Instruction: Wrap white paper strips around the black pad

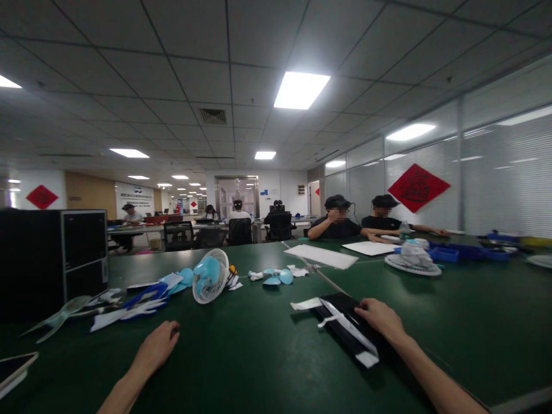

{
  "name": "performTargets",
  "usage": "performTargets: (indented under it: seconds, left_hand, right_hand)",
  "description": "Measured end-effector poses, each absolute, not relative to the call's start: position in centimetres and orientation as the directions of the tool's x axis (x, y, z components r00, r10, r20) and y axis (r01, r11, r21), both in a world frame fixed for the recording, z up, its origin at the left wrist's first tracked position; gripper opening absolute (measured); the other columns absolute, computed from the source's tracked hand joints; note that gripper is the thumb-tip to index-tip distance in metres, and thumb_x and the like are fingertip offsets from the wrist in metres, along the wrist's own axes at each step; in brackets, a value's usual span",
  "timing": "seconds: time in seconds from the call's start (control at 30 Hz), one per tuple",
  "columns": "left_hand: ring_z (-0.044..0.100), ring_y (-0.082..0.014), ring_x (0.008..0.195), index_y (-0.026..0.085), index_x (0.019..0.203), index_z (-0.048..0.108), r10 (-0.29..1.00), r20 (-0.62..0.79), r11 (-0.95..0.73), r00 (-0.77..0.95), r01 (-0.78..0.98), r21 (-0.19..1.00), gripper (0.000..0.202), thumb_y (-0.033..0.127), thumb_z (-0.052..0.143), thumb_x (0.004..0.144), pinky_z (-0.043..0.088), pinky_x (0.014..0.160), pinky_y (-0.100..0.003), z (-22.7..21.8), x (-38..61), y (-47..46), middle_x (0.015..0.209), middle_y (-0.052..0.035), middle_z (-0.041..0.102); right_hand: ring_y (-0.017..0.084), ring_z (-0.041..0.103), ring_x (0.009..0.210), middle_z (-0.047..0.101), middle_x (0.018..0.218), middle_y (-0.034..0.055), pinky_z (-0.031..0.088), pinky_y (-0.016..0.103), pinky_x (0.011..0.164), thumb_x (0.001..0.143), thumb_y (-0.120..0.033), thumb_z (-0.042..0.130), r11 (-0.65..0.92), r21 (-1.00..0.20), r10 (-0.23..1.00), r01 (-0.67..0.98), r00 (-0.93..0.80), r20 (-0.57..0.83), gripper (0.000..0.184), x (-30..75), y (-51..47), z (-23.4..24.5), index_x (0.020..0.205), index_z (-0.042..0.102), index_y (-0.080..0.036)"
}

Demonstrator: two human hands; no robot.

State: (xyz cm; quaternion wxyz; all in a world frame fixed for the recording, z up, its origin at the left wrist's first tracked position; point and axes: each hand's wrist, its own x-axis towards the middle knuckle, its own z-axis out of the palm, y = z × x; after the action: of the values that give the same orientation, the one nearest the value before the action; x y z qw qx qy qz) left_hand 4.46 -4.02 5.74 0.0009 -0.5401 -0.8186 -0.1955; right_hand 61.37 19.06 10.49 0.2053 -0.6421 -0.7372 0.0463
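My left hand [157, 343] rests on the green table with its fingers curled in, and no object shows in it. My right hand [382, 317] is closed over the right edge of a flat black pouch [338, 307], which has white strips across it; the far fingers are partly hidden. Ahead of my left hand stands a small fan head [218, 279] with light-blue blades in a white grille. Beside it lie blue-and-white gloves [144, 305]. A loose light-blue fan blade [278, 277] lies between the fan head and the pouch.
A black computer case [84, 247] stands at the left, with a phone-like device [17, 368] in front. White boards [321, 256], a white round grille [414, 265] and blue trays [446, 254] lie farther back. Two people [338, 218] sit across the table.
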Motion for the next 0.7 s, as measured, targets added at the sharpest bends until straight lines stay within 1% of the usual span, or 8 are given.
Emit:
performTargets:
  seconds: [0.1,0.2,0.3,0.4,0.5,0.6,0.7]
  left_hand:
    - [0.06,-0.0232,0.102,0.019,0.109,0.058,0.886,0.209,0.34,-0.415,0.886,0.316,0.038,0.035,0.035,0.083,0.047,0.086,-0.034,5.7,4.5,-4.0,0.11,-0.0086,0.062]
    - [0.06,-0.0233,0.102,0.018,0.109,0.058,0.889,0.209,0.335,-0.407,0.89,0.31,0.039,0.035,0.034,0.084,0.047,0.087,-0.035,5.7,4.5,-4.0,0.11,-0.0089,0.063]
    - [0.06,-0.0235,0.102,0.016,0.111,0.058,0.891,0.2,0.338,-0.408,0.889,0.31,0.04,0.035,0.034,0.084,0.048,0.086,-0.034,5.7,4.4,-4.0,0.111,-0.0098,0.062]
    - [0.06,-0.0236,0.103,0.015,0.112,0.058,0.892,0.174,0.351,-0.417,0.882,0.315,0.041,0.034,0.035,0.084,0.048,0.085,-0.034,6.0,4.6,-4.1,0.113,-0.0104,0.062]
    - [0.06,-0.0237,0.103,0.015,0.112,0.058,0.896,0.163,0.35,-0.413,0.883,0.313,0.04,0.033,0.036,0.084,0.048,0.086,-0.034,6.2,4.9,-4.3,0.112,-0.0106,0.062]
    - [0.06,-0.0236,0.102,0.014,0.112,0.058,0.898,0.165,0.345,-0.408,0.886,0.311,0.04,0.032,0.035,0.085,0.047,0.087,-0.035,6.4,5.1,-4.3,0.112,-0.0105,0.063]
    - [0.06,-0.0232,0.103,0.015,0.113,0.058,0.901,0.144,0.346,-0.409,0.879,0.328,0.04,0.033,0.036,0.085,0.047,0.087,-0.034,6.3,5.1,-4.2,0.113,-0.0099,0.062]
  right_hand:
    - [0.024,0.066,0.087,0.071,0.097,0.0095,0.044,0.029,0.065,0.08,-0.037,0.052,0.195,-0.323,0.959,0.926,-0.111,0.261,0.026,61.4,19.1,10.2,0.089,0.07,-0.02]
    - [0.022,0.066,0.082,0.072,0.093,0.0089,0.043,0.027,0.061,0.08,-0.038,0.054,0.187,-0.336,0.967,0.923,-0.111,0.231,0.024,61.4,19.0,10.4,0.084,0.069,-0.02]
    - [0.023,0.065,0.08,0.071,0.091,0.0116,0.042,0.028,0.06,0.082,-0.044,0.052,0.188,-0.305,0.96,0.934,-0.11,0.256,0.031,61.1,18.3,10.9,0.08,0.068,-0.018]
    - [0.024,0.065,0.08,0.069,0.092,0.0141,0.042,0.03,0.06,0.087,-0.049,0.042,0.18,-0.288,0.945,0.94,-0.083,0.317,0.039,60.9,16.9,11.0,0.083,0.065,-0.018]
    - [0.026,0.065,0.078,0.07,0.087,0.0122,0.042,0.033,0.061,0.087,-0.052,0.036,0.145,-0.351,0.959,0.925,-0.045,0.279,0.041,61.2,15.0,10.0,0.084,0.061,-0.02]
    - [0.027,0.066,0.078,0.07,0.086,0.0109,0.043,0.034,0.062,0.083,-0.056,0.039,0.131,-0.417,0.976,0.899,-0.043,0.214,0.039,62.1,13.3,8.6,0.082,0.058,-0.022]
    - [0.028,0.066,0.08,0.071,0.088,0.0111,0.045,0.034,0.065,0.077,-0.058,0.045,0.149,-0.477,0.979,0.866,-0.061,0.196,0.038,62.9,12.1,7.7,0.083,0.057,-0.023]
